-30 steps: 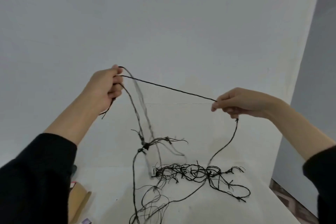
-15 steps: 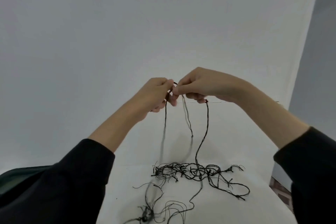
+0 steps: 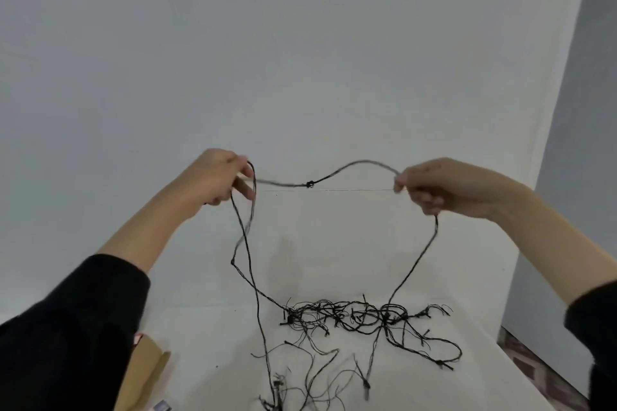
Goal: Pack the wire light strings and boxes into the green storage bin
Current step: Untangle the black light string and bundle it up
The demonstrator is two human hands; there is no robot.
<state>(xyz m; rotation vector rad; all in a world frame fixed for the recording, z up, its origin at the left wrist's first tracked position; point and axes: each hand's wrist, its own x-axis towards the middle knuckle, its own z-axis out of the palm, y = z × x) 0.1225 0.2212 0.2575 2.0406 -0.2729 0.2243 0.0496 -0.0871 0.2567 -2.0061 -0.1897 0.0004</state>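
A black wire light string (image 3: pixel 347 317) lies in a tangled heap on the white table, with strands rising to both hands. My left hand (image 3: pixel 217 178) grips gathered loops of the string at upper left. My right hand (image 3: pixel 434 185) pinches the same strand about an arm's width to the right. Between the hands the strand sags loosely, with a small knot-like bulb (image 3: pixel 310 183) near its middle. From each hand a length hangs down to the heap. The green storage bin is not in view.
A brown cardboard box (image 3: pixel 147 374) shows at the lower left, partly behind my left sleeve. The white table (image 3: pixel 207 337) meets a white backdrop behind. The table's right edge (image 3: pixel 534 367) drops to a patterned floor at the lower right.
One second ago the hands were apart with the strand taut. Half a second ago they met at the centre. Now they have parted again, drawing out a new, slack length.
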